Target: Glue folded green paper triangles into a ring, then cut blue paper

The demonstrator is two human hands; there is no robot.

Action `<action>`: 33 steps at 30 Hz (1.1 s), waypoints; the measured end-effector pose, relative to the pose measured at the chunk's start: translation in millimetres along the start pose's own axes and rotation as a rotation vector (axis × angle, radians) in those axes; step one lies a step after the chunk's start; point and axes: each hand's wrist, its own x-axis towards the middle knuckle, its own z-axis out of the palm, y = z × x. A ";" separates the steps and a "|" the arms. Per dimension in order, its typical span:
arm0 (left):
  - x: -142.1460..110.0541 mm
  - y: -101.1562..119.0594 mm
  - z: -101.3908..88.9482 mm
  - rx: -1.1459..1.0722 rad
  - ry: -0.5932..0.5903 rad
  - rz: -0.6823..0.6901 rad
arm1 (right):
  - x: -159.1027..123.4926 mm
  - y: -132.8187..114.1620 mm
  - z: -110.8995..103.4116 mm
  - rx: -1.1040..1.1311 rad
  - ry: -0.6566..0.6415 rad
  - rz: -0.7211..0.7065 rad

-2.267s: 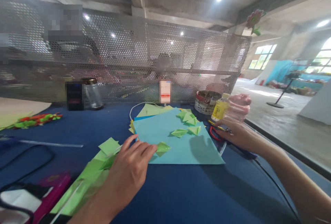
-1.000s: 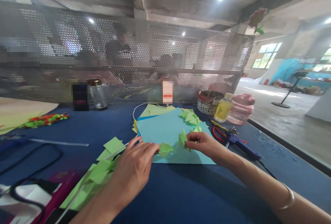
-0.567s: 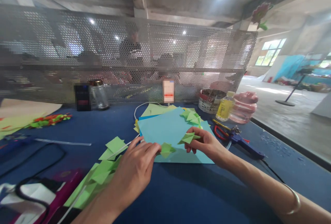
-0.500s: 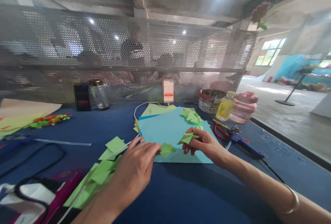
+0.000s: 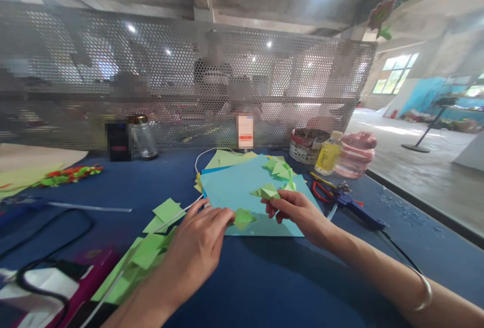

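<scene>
My left hand (image 5: 206, 229) is closed, thumb and fingers pinching the edge of a folded green paper piece (image 5: 244, 218). Between the fingertips of my right hand (image 5: 293, 209) is another folded green paper piece (image 5: 267, 192), with pointed ends. Both pieces are above light blue paper sheets (image 5: 230, 181). More folded green pieces (image 5: 279, 167) lie at the upper right of these sheets. Flat green paper squares (image 5: 168, 213) rest left of my left hand, and a pile of green paper (image 5: 145, 252) is partly hidden by my left forearm.
At right lie a blue glue gun (image 5: 357, 208) and red-handled pliers (image 5: 321, 193). Behind them stand a yellow-labelled bottle (image 5: 328, 155), a pink container (image 5: 355, 154) and a round basket (image 5: 308, 149). A glass jar (image 5: 144, 139) stands before the perforated metal screen (image 5: 159, 75). People are behind it.
My right hand has shifted slightly left and turned its green piece, which now points left. My left hand keeps almost the same place. A person behind the screen has moved right.
</scene>
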 end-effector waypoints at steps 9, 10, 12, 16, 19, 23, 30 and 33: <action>1.0 0.9 -0.8 0.006 -0.006 0.001 | 1.7 -7.0 -4.6 0.523 0.058 0.124; 0.9 0.3 -0.6 0.009 -0.008 0.003 | 1.4 -7.1 -4.4 0.538 0.050 0.139; 0.5 -1.0 0.3 0.018 -0.006 0.008 | 0.2 -6.4 -2.9 0.533 0.038 0.162; -0.2 -2.7 1.8 0.030 0.011 0.025 | -3.0 -3.4 3.3 0.367 0.005 0.161; -0.1 -2.0 1.5 0.031 0.017 0.018 | -3.2 -0.6 5.0 0.225 0.024 0.146; 0.5 1.5 -0.4 0.024 0.002 0.001 | 2.9 7.6 -3.6 -0.291 0.075 0.064; 1.6 4.7 -1.3 0.012 0.028 0.008 | 10.6 20.4 -21.6 -0.846 0.112 -0.037; 1.6 3.8 -1.1 0.018 0.028 0.012 | 9.6 18.9 -25.0 -0.910 0.092 -0.054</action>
